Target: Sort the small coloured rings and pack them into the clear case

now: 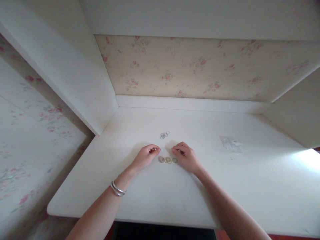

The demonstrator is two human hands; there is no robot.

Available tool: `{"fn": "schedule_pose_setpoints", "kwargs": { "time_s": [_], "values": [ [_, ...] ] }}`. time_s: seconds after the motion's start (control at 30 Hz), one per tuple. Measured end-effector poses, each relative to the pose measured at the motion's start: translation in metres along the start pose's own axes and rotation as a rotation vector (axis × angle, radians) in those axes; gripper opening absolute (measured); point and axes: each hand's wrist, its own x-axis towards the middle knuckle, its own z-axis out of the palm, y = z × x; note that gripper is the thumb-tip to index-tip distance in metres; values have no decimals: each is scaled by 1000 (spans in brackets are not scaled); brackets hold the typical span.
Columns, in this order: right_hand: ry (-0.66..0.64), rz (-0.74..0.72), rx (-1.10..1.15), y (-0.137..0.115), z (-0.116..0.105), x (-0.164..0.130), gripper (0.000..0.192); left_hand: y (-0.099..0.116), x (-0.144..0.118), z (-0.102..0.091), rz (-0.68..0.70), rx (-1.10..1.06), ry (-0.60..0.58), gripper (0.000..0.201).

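My left hand (149, 154) rests on the white desk with its fingers curled, thumb and fingertips pinched together. Opposite it, my right hand (184, 155) is closed in a similar pinch. Whatever sits between the fingertips of either hand is too small to make out. Just in front of me, between the hands, lie thin rings in small groups: pinkish rings (161, 159), gold-coloured rings (168, 160) and a greyish ring group (175, 160) close by my right hand. Beyond the fingertips is a loose cluster of silver rings (164, 135).
A clear plastic bag (232, 144) lies flat on the desk (150, 200) to the right. White panels (100, 66) enclose the desk at left and right, with flowered wallpaper (187, 66) behind. A dark object shows below the front edge.
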Motion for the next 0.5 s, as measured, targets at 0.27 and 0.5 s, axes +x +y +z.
{"fn": "schedule_pose_setpoints", "kwargs": {
  "time_s": [0.27,0.5],
  "values": [
    [-32,-16,-215,4,6,41,22,-1,1,-3,-1,-45,-5,36],
    [-15,80,-408,13,13,72,29,-4,3,-5,20,-65,0,35]
  ]
}}
